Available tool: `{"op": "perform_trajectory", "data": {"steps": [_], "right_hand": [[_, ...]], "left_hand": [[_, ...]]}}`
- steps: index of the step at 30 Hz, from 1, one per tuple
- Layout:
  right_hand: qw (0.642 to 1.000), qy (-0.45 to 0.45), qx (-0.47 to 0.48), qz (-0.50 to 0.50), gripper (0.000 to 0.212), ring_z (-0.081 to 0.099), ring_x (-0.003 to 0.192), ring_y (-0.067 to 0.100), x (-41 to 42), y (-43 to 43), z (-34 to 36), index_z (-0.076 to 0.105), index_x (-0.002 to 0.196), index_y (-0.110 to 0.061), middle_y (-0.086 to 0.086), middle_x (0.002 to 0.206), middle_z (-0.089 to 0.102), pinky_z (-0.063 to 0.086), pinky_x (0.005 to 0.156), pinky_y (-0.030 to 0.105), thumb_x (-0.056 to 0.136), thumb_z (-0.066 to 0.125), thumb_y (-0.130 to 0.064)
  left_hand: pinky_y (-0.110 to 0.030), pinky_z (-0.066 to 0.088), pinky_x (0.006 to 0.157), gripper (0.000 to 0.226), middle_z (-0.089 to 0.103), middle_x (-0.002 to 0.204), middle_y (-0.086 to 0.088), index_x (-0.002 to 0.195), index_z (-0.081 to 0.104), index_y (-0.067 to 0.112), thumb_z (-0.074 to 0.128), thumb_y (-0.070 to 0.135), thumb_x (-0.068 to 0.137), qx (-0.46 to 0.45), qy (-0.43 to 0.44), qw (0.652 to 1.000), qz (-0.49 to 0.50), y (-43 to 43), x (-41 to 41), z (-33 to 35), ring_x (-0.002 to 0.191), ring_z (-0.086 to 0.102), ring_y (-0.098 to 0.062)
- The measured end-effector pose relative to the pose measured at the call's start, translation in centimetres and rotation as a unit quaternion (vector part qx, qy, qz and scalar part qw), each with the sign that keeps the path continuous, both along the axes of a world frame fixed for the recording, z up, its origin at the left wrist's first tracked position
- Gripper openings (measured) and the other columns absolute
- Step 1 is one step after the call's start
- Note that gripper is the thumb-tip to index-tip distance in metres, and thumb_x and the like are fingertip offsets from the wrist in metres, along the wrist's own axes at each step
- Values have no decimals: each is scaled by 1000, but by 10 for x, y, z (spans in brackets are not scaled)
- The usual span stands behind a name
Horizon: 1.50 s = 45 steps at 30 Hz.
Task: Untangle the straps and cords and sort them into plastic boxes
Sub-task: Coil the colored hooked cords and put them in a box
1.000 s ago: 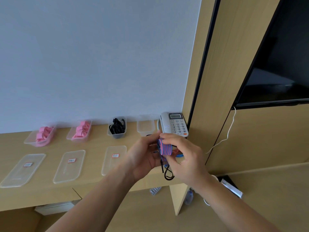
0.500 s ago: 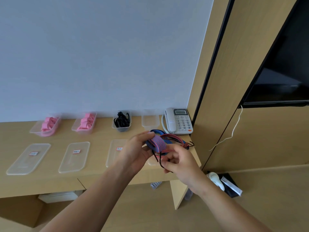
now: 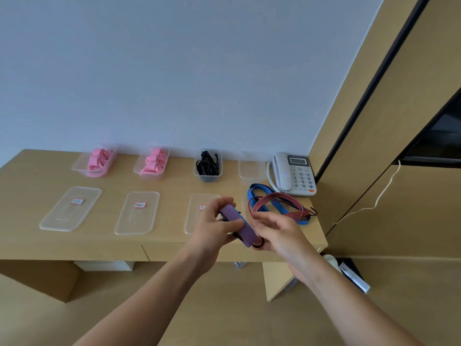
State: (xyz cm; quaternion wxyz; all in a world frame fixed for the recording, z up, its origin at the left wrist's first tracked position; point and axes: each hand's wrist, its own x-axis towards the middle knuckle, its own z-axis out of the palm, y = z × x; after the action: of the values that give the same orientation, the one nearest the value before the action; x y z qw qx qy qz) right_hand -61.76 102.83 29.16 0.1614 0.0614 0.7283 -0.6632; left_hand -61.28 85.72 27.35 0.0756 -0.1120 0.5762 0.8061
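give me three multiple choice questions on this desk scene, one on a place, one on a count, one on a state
1. Where on the wooden desk does the pale corded desk telephone stand?
A. the left end
B. the middle of the front edge
C. the right end, by the wall

2. How many clear plastic boxes hold pink straps?
A. one
B. two
C. three

3. What is the left hand doing?
A. gripping a folded blue-and-red striped strap
B. lying flat on the desk
C. lifting a lid

Answers:
1 C, the telephone sits in the right corner against the wall.
2 B, only the two leftmost boxes show pink.
3 A, its fingers and thumb curl round the strap above the desk edge.
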Motion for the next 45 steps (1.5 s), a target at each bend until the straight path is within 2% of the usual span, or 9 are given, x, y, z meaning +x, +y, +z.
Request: {"op": "perform_trajectory", "data": {"steps": [3,7,14,18,23,27,31,35,45], "right_hand": [[999,0,23,48,46,71,103,24,-3,-8,-7,61,131,-18,-2,120,71,56,94,52,87,76,-24],[995,23,34,93,52,74,96,23,-13,-14,-11,59,132,-31,-18,122,69,56,93,45,86,77,-15],[994,25,37,101,58,74,86,19,-73,-19,-23,58,131,-29,-11,120,68,61,80,41,82,80,-8],[989,48,90,107,58,72,77,21,-124,-16,-36,65,127,-28,-12,111,70,61,77,42,76,84,-9],[980,71,178,59,57,69,82,5,-199,-2,-51,64,122,-37,-17,108,67,56,81,25,69,83,-25],[932,126,335,57,45,65,86,11,-279,12,-60,61,119,-34,-12,105,64,51,73,30,75,74,-30],[857,162,473,127,39,62,92,26,-351,8,-83,56,119,-20,2,109,60,40,67,30,82,66,-25],[793,165,545,216,40,63,96,32,-389,-3,-105,55,120,-10,8,111,60,39,64,33,82,66,-13],[714,195,624,250,33,54,103,31,-400,-5,-132,56,116,-9,12,106,66,41,82,37,85,59,-20]], "left_hand": [[-40,60,86,65,62,127,-8,126,60,18,78,-9,70,11,28,999,-35,-15,-2,-4,105,65,-22],[-44,56,92,73,61,125,-7,130,56,16,77,2,62,10,15,999,-43,-24,-16,-7,113,66,-29],[-50,53,96,70,68,113,-14,125,60,10,79,-1,59,-11,-13,998,-58,-27,-72,-21,102,68,-29],[-38,57,92,63,70,122,-16,128,60,6,80,-17,73,-73,-27,994,-78,-27,-122,-33,108,68,-26],[-41,52,104,67,68,133,-3,133,61,20,89,8,74,-135,-56,984,-103,-20,-195,-46,125,62,-23],[-25,49,85,45,63,132,7,122,59,33,82,18,87,-209,-90,971,-72,-3,-255,-65,122,58,-12],[-35,49,98,49,60,136,4,136,57,28,78,30,91,-339,-117,931,-71,18,-303,-87,122,55,-15],[-35,37,114,64,51,151,1,149,49,23,75,33,91,-504,-77,853,-110,29,-328,-103,139,46,-20],[-33,24,122,86,27,169,4,158,36,24,80,30,85,-598,11,778,-195,33,-341,-118,153,27,-22]]}}
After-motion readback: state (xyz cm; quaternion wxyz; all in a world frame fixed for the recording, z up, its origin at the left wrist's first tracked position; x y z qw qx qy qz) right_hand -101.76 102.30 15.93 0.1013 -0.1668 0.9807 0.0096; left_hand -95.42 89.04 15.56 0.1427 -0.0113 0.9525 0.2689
